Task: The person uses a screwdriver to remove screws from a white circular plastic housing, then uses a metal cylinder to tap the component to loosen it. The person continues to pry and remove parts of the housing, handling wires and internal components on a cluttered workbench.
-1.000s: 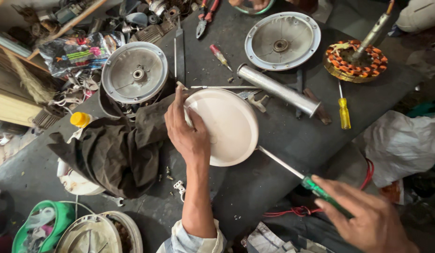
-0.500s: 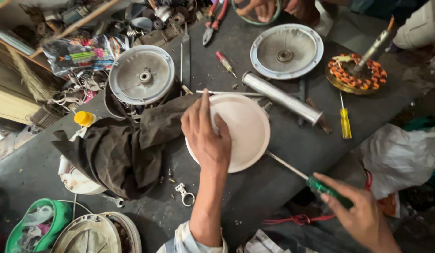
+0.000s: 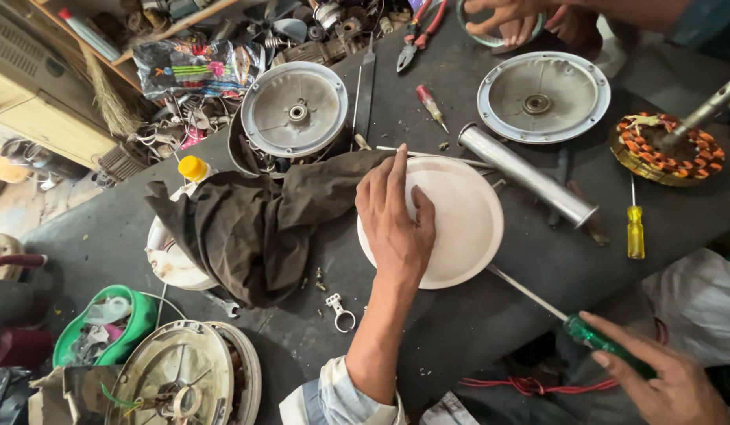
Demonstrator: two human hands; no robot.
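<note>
My left hand [image 3: 395, 220] lies flat, palm down, on a round white cover plate [image 3: 459, 224] on the dark workbench, pressing its left half. My right hand [image 3: 664, 378] at the lower right grips the green handle of a long screwdriver [image 3: 593, 334]; its thin shaft runs up-left under the plate's lower edge. A dark brown rag [image 3: 255, 220] lies crumpled just left of the plate.
A metal tube [image 3: 526, 175] lies beside the plate. Two grey round motor covers [image 3: 295, 106] [image 3: 542, 96], a copper-wound stator [image 3: 665, 149], a yellow screwdriver [image 3: 635, 228], pliers [image 3: 416, 31] and a key ring [image 3: 341, 313] are around. Another person's hands [image 3: 522, 17] work at the top.
The view has shifted, so the plate and my left hand sit further right and lower in frame. The left hand stays on the plate; the right hand keeps hold of the screwdriver.
</note>
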